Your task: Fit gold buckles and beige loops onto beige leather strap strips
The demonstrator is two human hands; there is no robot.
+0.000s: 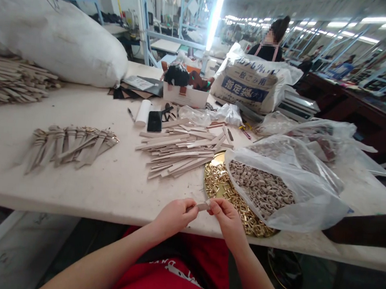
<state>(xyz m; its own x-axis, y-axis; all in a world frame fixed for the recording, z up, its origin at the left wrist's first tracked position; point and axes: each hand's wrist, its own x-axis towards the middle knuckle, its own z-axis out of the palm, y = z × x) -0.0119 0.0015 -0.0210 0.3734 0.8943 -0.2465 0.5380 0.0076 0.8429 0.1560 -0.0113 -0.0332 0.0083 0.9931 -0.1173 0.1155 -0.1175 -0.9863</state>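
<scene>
Strip [202, 206]: a short, narrow length of taupe material, held between my two hands above the near edge of the pale table [109, 191].
Left grip: the thumb and fingers of my left hand [177, 212] are pinched closed on the end towards nine o'clock.
Right grip: the thumb and fingertips of my right hand [226, 214] are closed on the end towards three o'clock.
Metal buckles [217, 177]: small, gold-coloured frames spread over a round, shiny gold tray [223, 192], from one to three o'clock of my hands.
Leather-like loops [266, 188]: a heap of small taupe rings in an open clear plastic bag [311, 207] at two o'clock, overlapping the tray.
Loose strips [179, 154]: a fanned pile at eleven o'clock.
Strap bundles [74, 144]: a row at ten o'clock, with glints of gold at some upper ends.
Black phone [154, 121]: lying at eleven o'clock beyond the loose strips, beside a white roll [143, 113].
White box [185, 96]: near twelve o'clock, filled with dark and brown items.
Printed sack [246, 82]: at one o'clock, with a person [270, 46] beyond it.
</scene>
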